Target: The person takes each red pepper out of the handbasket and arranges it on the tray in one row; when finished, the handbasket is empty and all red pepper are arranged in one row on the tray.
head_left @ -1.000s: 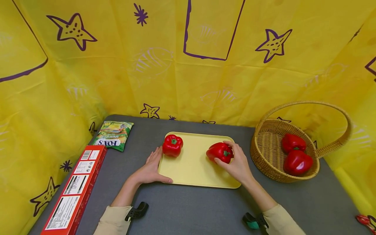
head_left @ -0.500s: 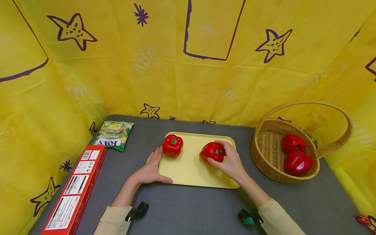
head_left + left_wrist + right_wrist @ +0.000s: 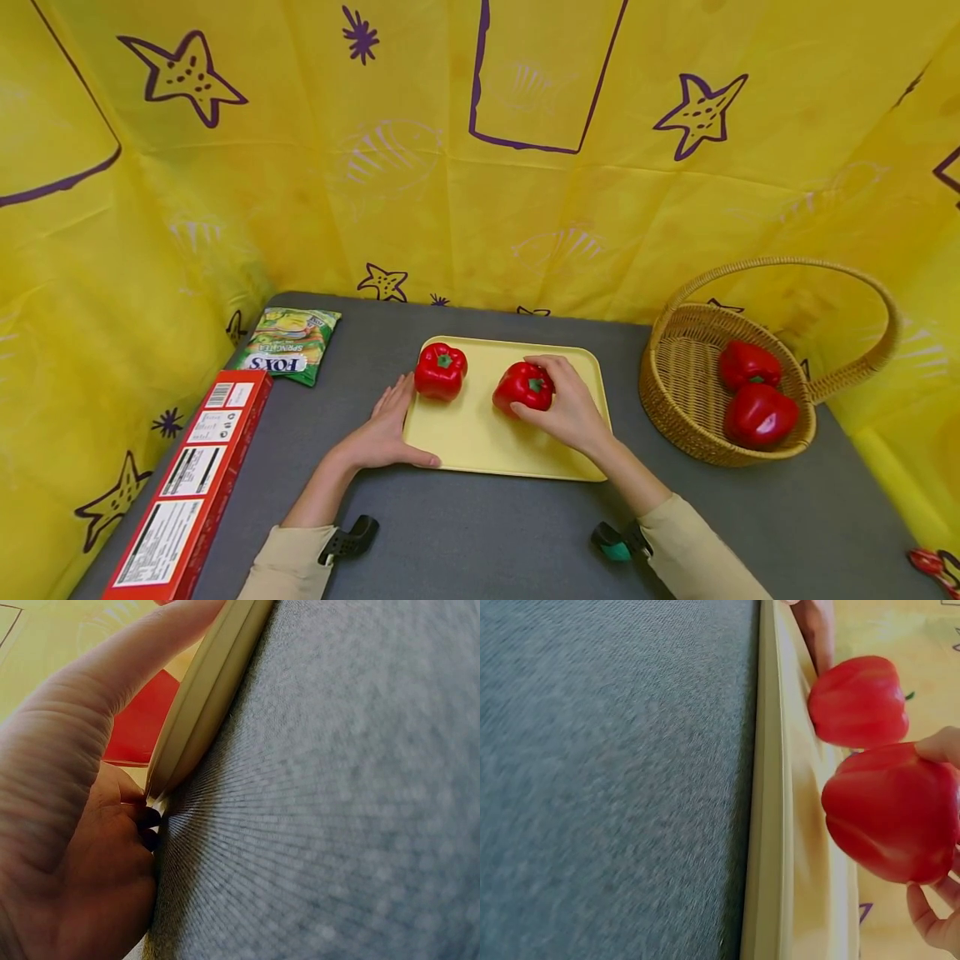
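Red and glossy, one pepper (image 3: 519, 387) is pinched in the right grip (image 3: 566, 408) over the tray (image 3: 476, 442), wanting, I'd say, a light, even squeeze while the left grip (image 3: 384, 432), spread wide to its left, steadies the near corner.

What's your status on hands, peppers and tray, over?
Right hand grips a red pepper over the tray, contact unclear. Left hand against tray's left edge, fingers extended. Second pepper on the tray's left side, possible obstacle to any leftward move.
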